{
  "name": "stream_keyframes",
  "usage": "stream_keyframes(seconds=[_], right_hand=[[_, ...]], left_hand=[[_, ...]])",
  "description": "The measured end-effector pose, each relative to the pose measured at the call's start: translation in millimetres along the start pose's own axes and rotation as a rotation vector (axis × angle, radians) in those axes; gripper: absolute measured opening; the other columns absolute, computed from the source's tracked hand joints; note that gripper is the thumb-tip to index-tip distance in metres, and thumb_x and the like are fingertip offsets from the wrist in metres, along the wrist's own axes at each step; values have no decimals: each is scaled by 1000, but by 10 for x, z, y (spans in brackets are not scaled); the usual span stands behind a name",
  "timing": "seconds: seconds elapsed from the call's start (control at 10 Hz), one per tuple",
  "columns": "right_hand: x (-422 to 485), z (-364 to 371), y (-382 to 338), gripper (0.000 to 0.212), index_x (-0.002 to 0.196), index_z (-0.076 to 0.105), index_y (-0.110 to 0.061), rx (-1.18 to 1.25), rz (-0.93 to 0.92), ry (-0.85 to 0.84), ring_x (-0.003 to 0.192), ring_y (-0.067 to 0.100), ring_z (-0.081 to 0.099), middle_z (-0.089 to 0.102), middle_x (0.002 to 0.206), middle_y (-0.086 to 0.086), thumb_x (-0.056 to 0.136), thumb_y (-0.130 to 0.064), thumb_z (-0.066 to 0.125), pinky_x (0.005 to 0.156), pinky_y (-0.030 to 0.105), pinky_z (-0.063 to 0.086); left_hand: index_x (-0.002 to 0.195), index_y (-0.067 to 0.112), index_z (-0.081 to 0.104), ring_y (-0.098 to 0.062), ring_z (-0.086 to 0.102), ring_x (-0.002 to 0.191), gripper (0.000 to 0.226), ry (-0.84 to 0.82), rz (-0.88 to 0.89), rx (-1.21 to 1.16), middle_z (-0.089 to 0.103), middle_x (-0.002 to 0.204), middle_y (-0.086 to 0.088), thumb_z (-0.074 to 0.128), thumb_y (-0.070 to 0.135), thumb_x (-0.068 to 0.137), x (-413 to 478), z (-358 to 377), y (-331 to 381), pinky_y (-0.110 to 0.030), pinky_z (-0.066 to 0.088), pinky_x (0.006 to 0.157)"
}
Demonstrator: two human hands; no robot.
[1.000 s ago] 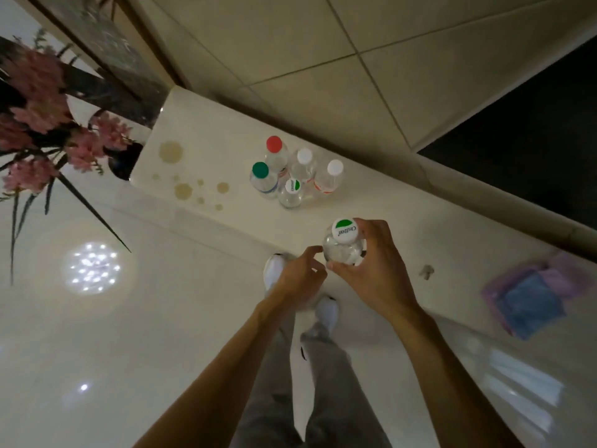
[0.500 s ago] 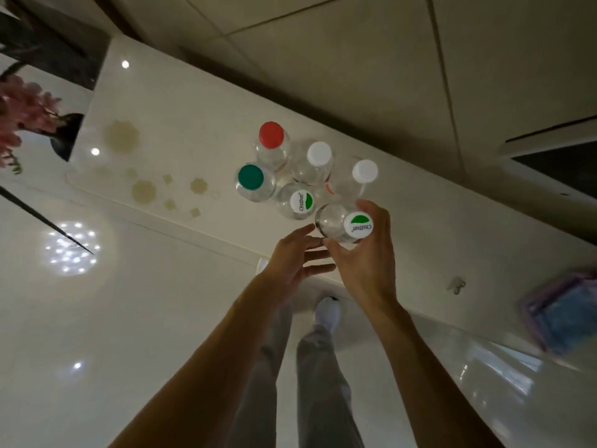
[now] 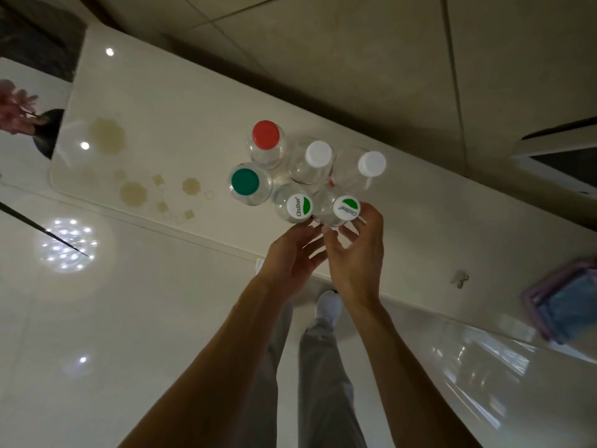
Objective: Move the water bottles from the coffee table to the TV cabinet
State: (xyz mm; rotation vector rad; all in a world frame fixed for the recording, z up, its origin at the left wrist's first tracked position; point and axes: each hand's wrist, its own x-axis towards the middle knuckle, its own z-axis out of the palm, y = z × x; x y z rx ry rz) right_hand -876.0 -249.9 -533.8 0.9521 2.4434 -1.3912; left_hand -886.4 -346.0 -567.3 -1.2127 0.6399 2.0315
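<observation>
Clear plastic bottles (image 3: 310, 171) stand bunched together on the white cabinet (image 3: 181, 92), near the middle of the frame. One has a red cap (image 3: 265, 134) and one has a green cap (image 3: 245, 181). Two have white caps, and two have white-and-green caps. The nearest bottle (image 3: 346, 208) stands upright at the lower right of the bunch. Just below it, the left hand (image 3: 292, 257) and right hand (image 3: 355, 253) have loose, spread fingers. It is hard to tell if the right fingertips touch it. A blue cloth (image 3: 571, 305) lies at the right edge. Pink flowers (image 3: 14, 105) show at the upper left.
</observation>
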Motion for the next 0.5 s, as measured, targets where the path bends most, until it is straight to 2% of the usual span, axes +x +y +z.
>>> stream_keyframes(seconds=[0.1,0.2,0.3,0.4,0.5], right_hand=[[25,-21,-13,62,134,41,-15,8,28,-1,107,4,56,53,137,1,82,-15,75,76,6,47],[19,-60,-54,59,133,41,-14,-15,27,-24,111,9,58,53,137,1,84,-16,73,81,9,47],[-49,-163,-184,58,134,41,-14,-54,35,-58,117,14,57,53,138,2,85,-18,72,92,23,51],[-144,-345,-337,56,134,42,-14,-82,51,-79,118,20,58,51,139,5,86,-15,70,96,33,52],[-305,-585,-525,49,131,45,-15,-176,54,-103,112,18,59,54,135,6,88,-15,68,90,25,50]], left_hand=[[132,3,53,-33,61,112,39,-4,-14,-10,62,125,-22,48,4,93,-4,30,3,-47,45,105],[127,4,57,-32,64,107,34,17,-19,-15,65,119,-19,48,5,94,-61,61,25,-44,51,97],[114,4,61,-30,67,98,24,39,-27,-11,62,118,-19,50,5,93,-207,109,65,-39,59,76],[117,0,55,-38,63,108,25,105,-18,-17,57,123,-24,49,1,93,-403,117,100,-43,59,74],[128,-3,49,-41,59,116,33,151,-26,53,57,127,-25,46,3,96,-762,97,160,-46,53,87]])
